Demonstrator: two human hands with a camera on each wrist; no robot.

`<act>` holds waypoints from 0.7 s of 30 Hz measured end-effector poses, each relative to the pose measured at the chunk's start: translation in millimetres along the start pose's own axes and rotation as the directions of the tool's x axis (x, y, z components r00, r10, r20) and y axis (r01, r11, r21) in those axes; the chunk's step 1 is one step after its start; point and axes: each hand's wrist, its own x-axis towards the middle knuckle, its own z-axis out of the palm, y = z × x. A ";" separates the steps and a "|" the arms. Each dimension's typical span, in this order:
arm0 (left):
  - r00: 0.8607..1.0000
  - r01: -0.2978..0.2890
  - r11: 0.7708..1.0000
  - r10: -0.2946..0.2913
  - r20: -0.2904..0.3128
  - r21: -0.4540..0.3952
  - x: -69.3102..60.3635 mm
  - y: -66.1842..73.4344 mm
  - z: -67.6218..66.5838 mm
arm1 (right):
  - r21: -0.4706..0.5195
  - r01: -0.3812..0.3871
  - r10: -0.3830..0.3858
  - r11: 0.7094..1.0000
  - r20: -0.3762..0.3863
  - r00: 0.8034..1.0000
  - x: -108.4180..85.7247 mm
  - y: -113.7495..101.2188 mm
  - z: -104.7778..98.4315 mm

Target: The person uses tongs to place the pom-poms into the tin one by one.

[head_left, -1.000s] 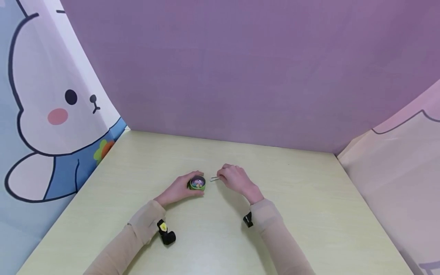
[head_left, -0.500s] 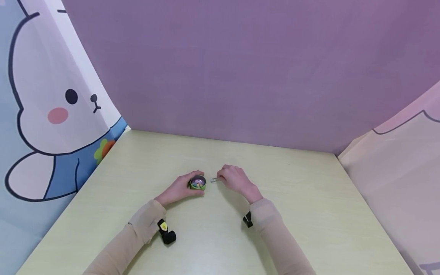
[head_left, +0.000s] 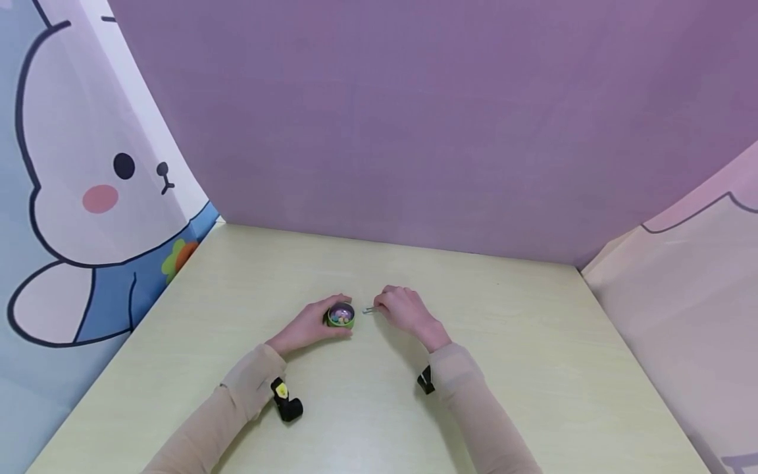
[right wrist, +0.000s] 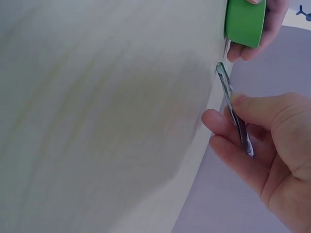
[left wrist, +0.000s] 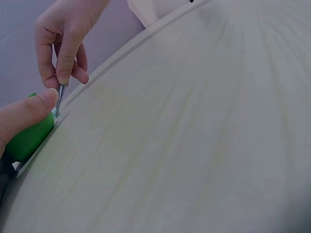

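Observation:
My left hand (head_left: 306,328) grips a small round green cup (head_left: 341,323) on the table, thumb and fingers on either side of it. Several small coloured pieces (head_left: 340,319) lie inside, too small to identify. Just right of the cup, my right hand (head_left: 406,311) pinches metal tweezers (right wrist: 236,117) between thumb and fingers. Their tips point down at the tabletop beside the cup. A tiny pale bluish bit (head_left: 366,311) shows at the tips; its kind is unclear. In the left wrist view the left thumb (left wrist: 31,114) partly covers the green cup.
The pale wooden table (head_left: 367,408) stretches around both hands. A purple backdrop (head_left: 414,131) stands along its far edge, with a cartoon-printed cloth (head_left: 77,217) at the left. Black wrist cameras (head_left: 289,409) hang under the beige sleeves.
The tweezers' tips stood apart a second ago; they are now closer together, with a pale bluish bit showing there. Both hands have stayed almost in place.

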 end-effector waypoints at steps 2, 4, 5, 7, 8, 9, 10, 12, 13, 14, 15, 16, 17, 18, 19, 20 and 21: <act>1.000 0.001 1.000 -0.001 -0.001 0.000 -0.2 -0.3 0.3 | 0.001 0.005 -0.005 1.000 -0.007 1.000 -0.6 0.0 0.2; 1.000 0.000 1.000 0.000 -0.004 0.003 -0.2 -0.4 0.6 | -0.003 0.012 -0.012 1.000 -0.016 1.000 -1.2 0.2 -0.1; 1.000 0.000 1.000 0.000 -0.005 0.002 -0.1 -0.4 0.7 | -0.004 0.015 -0.015 1.000 -0.021 1.000 -1.5 0.3 -0.3; 1.000 0.001 1.000 -0.001 -0.007 0.000 0.1 -0.4 0.5 | -0.004 0.019 -0.019 1.000 -0.030 0.999 -1.7 0.7 -0.8; 1.000 0.002 1.000 -0.002 -0.008 0.000 0.1 -0.5 0.3 | -0.003 0.021 -0.021 1.000 -0.033 0.999 -1.6 0.9 -1.2; 1.000 0.003 1.000 -0.003 -0.009 0.002 0.2 -0.6 0.1 | -0.004 0.022 -0.022 1.000 -0.037 0.999 -1.4 1.1 -1.4; 1.000 0.004 1.000 -0.004 -0.009 0.001 0.2 -0.7 -0.1 | -0.006 0.024 -0.024 1.000 -0.039 0.999 -1.2 1.3 -1.6; 1.000 0.004 1.000 -0.004 -0.008 0.002 0.4 -1.2 -0.4 | -0.012 0.027 -0.027 1.000 -0.043 0.999 -1.0 1.8 -2.1; 1.000 0.003 1.000 -0.003 -0.008 0.003 0.5 -1.4 -0.5 | -0.013 0.030 -0.030 0.999 -0.046 0.998 -1.1 2.0 -2.4; 1.000 0.004 1.000 -0.004 -0.008 0.003 0.6 -1.5 -0.6 | -0.015 0.032 -0.033 0.999 -0.050 0.998 -1.1 2.1 -2.8; 1.000 0.004 1.000 -0.004 -0.009 0.004 0.6 -1.6 -0.7 | -0.019 0.035 -0.036 0.999 -0.053 0.998 -1.2 2.0 -3.2; 1.000 0.006 1.000 -0.006 -0.010 0.004 0.6 -1.6 -0.8 | -0.021 0.038 -0.040 0.999 -0.056 0.998 -1.2 2.0 -3.6; 1.000 0.005 1.000 -0.005 -0.010 0.005 0.6 -1.6 -0.9 | -0.023 0.041 -0.043 0.999 -0.059 0.997 -1.2 2.0 -4.0; 1.000 0.006 1.000 -0.006 -0.011 0.006 0.5 -1.7 -1.0 | -0.024 0.043 -0.045 0.999 -0.062 0.997 -1.2 2.0 -4.3; 1.000 0.007 1.000 -0.007 -0.012 0.008 0.5 -1.5 -1.0 | -0.023 0.044 -0.045 0.999 -0.063 0.997 -1.2 1.8 -4.9; 1.000 0.008 1.000 -0.008 -0.013 0.009 0.4 -1.4 -1.0 | -0.024 0.044 -0.046 0.999 -0.064 0.997 -1.3 1.5 -5.5; 1.000 0.007 1.000 -0.007 -0.013 0.012 0.4 -1.4 -1.0 | -0.025 0.045 -0.046 0.999 -0.065 0.997 -1.2 1.4 -5.9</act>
